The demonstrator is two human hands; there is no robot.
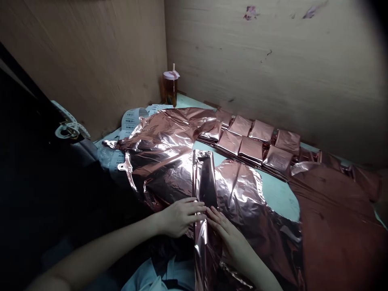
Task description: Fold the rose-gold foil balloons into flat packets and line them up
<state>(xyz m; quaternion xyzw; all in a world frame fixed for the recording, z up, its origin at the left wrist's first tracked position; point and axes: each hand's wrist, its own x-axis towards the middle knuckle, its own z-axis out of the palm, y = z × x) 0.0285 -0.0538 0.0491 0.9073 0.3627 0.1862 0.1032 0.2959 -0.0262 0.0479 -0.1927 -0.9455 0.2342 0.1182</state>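
Observation:
A flat, uninflated rose-gold foil balloon point(169, 161) lies across the table in front of me, with small hanging tabs at its left edge. A long narrow folded strip of the foil point(207, 173) runs through its middle towards my body. My left hand point(178, 216) rests on the left side of this strip, fingers stretched out. From the right, my right hand point(226, 230) lies on the strip with its fingers extended. The fingertips of both hands nearly meet on the foil. Another part of the shiny foil point(239, 182) spreads out to the right of the strip.
Folded foil packets point(262, 131) are stacked in rows along the back wall. More flat foil point(339, 218) covers the right side. A lidded cup with a straw point(170, 87) stands in the back corner, near barcode labels point(130, 121). Wooden panels point(273, 52) enclose the table point(280, 196).

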